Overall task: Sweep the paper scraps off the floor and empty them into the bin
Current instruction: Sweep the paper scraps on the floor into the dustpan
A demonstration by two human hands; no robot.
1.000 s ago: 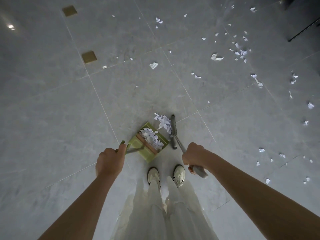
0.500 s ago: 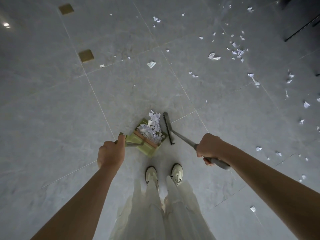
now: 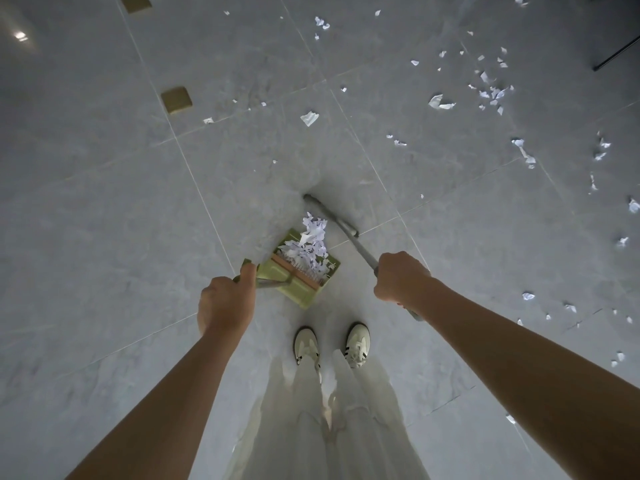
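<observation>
Grey floor tiles [image 3: 104, 202] fill the frame, with two brass squares [image 3: 176, 100] at the upper left and loose paper scraps [image 3: 491, 93] scattered across the upper right and right edge. At centre, the green dustpan [image 3: 304, 271] sits on the floor, heaped with a pile of scraps [image 3: 310, 245] that spills over its front lip. The left hand [image 3: 225, 301] is curled around the dustpan's handle. The right hand [image 3: 398, 277] is wrapped around the broom shaft [image 3: 356, 244]. Compared with half a second ago, the broom head [image 3: 329, 214] has swung up and away from the pan's mouth, and now lies just beyond the pile, angled toward the upper centre. By my reading, one batch is gathered and the broom is heading for the next. Much of the floor is unswept, and no bin is in view.
</observation>
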